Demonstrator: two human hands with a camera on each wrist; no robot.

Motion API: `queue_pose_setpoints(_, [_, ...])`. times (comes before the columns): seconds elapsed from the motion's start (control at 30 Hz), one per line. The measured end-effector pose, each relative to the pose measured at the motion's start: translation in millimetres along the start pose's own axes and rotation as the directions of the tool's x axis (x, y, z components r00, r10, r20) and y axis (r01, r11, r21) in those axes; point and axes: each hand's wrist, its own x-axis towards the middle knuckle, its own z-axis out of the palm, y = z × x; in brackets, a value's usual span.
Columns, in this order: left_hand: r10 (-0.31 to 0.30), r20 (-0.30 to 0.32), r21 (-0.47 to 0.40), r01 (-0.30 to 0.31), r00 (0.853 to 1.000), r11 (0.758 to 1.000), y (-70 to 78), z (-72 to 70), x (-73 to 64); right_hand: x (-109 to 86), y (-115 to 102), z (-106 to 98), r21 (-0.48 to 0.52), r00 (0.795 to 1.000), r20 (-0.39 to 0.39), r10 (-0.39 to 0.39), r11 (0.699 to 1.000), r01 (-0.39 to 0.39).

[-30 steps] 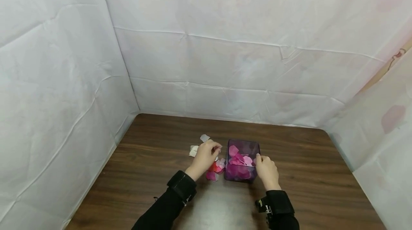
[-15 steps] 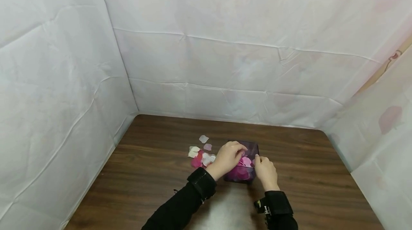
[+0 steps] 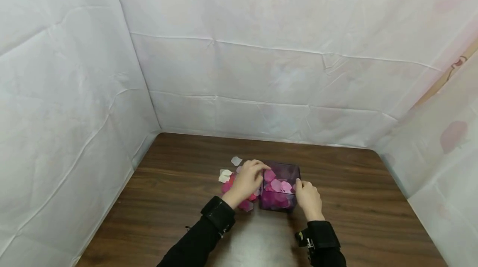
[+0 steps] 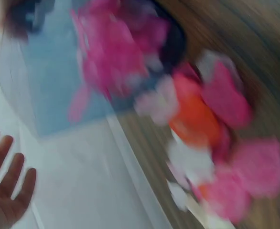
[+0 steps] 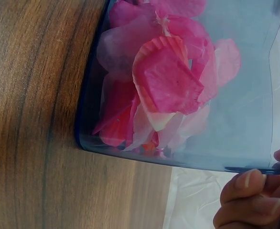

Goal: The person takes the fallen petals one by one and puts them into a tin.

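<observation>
A see-through purple box (image 3: pixel 288 170) stands on the table with several pink petals (image 3: pixel 275 185) inside, some pale, some deep pink. My right hand (image 3: pixel 309 199) pinches its right rim, thumb on one side and curled fingers (image 5: pixel 247 183) on the other in the right wrist view. My left hand (image 3: pixel 244 182) is over the loose petals just left of the box, fingertips near its left rim. In the left wrist view the left hand (image 4: pixel 4 205) shows spread fingers holding nothing. Loose pink, orange and white petals (image 4: pixel 197 119) lie beside the box, partly hidden under the hand in the head view.
Cream petals (image 3: pixel 225 175) and a single white petal (image 3: pixel 236 160) lie farther left and back on the brown wooden table (image 3: pixel 358 200). White cloth (image 3: pixel 261 72) hangs around the table's back and sides. Black bands with devices sit on both wrists.
My left hand went from the loose petals to over the box, then came back left. A pale pink petal now shows on top inside the box. The right hand stays at the rim.
</observation>
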Motion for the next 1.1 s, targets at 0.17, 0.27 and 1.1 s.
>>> queue_pose_setpoints(0.17, [-0.172,0.051,0.062,0.169,0.984,0.984,-31.9,-4.9,-29.9,1.4,0.0,-3.1,-0.003,1.000,0.001,0.005,1.000,-0.005])
queue_pose_setpoints(0.27, [-0.200,0.118,0.135,0.184,0.973,0.974,-48.6,2.6,-56.8,1.5,-0.4,-5.6,-0.008,1.000,0.006,0.003,1.000,-0.003])
queue_pose_setpoints(1.1, [-0.143,-0.166,0.205,0.176,0.976,0.963,-37.3,11.7,-54.5,1.8,-1.2,-2.7,0.017,1.000,0.010,0.009,1.000,-0.010])
